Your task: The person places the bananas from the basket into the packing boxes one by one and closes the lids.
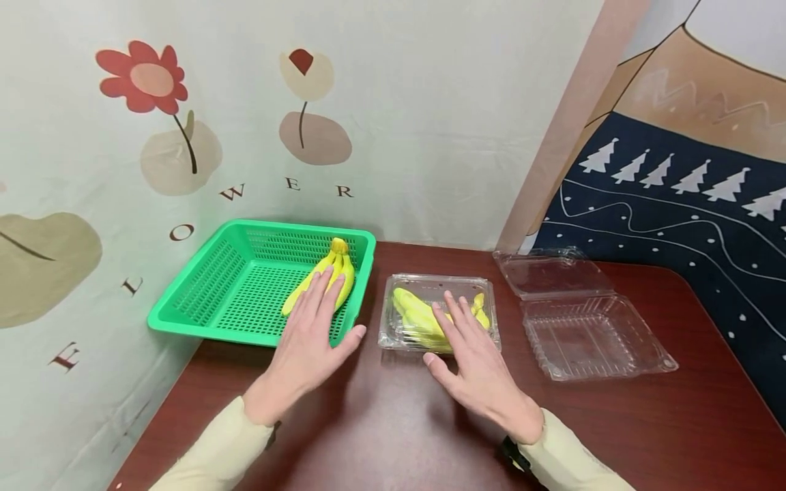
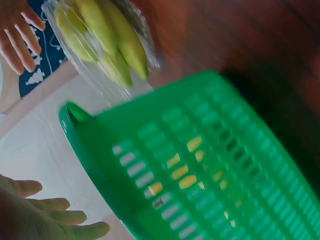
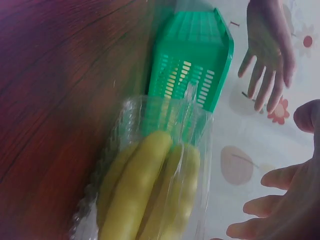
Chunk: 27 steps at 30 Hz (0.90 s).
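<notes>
The left hand (image 1: 307, 341) was above the green perforated plastic basket (image 1: 209, 332), the right hand (image 1: 477, 365) above the clear rectangular plastic box (image 1: 399, 344); yellow curved bananas (image 1: 414, 311) lay in both. Straight fingers gripped nothing. Light, even touch seemed best for thin plastic; glare hid whether the box was fully closed.

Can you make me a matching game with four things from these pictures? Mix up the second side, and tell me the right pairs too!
Things:
1. Basket
2. Clear box with bananas inside
3. Clear box without bananas
4. Tabletop

Colours, places and states:
A. Reddish brown
B. Its lid is open
C. Green
D. Between the basket and the other box

Right pairs: 1-C, 2-D, 3-B, 4-A
</notes>
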Each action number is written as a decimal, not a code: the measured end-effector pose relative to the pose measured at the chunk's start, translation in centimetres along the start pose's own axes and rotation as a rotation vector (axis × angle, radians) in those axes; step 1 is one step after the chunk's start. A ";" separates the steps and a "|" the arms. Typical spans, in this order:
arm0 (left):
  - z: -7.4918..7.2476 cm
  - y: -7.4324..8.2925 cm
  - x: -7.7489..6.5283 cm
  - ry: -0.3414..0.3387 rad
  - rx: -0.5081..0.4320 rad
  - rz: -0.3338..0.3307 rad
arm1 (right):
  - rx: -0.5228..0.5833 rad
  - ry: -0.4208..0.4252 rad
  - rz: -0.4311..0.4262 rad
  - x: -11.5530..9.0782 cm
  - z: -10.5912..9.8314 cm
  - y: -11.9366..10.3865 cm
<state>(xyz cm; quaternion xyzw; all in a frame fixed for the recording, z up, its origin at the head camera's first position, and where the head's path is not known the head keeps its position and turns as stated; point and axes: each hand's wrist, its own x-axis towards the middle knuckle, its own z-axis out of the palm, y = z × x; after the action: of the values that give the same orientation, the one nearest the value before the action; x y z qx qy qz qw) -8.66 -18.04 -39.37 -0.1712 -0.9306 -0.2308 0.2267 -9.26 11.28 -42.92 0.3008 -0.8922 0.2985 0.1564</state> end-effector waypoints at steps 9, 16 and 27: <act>-1.2 -2.4 1.3 -0.116 0.082 -0.108 | -0.039 -0.073 -0.059 1.3 1.6 -1.7; -1.7 -4.1 2.4 -0.192 0.133 -0.145 | -0.070 -0.134 -0.089 2.2 2.9 -2.8; -2.0 -6.1 4.4 -0.296 0.194 -0.182 | -0.131 -0.223 -0.121 3.4 4.2 -4.5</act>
<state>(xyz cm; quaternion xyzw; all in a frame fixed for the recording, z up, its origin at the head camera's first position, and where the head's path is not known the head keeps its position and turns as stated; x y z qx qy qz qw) -14.20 -23.20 -37.69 -0.0959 -0.9833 -0.1317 0.0811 -9.48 4.23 -42.61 0.3744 -0.9019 0.1944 0.0932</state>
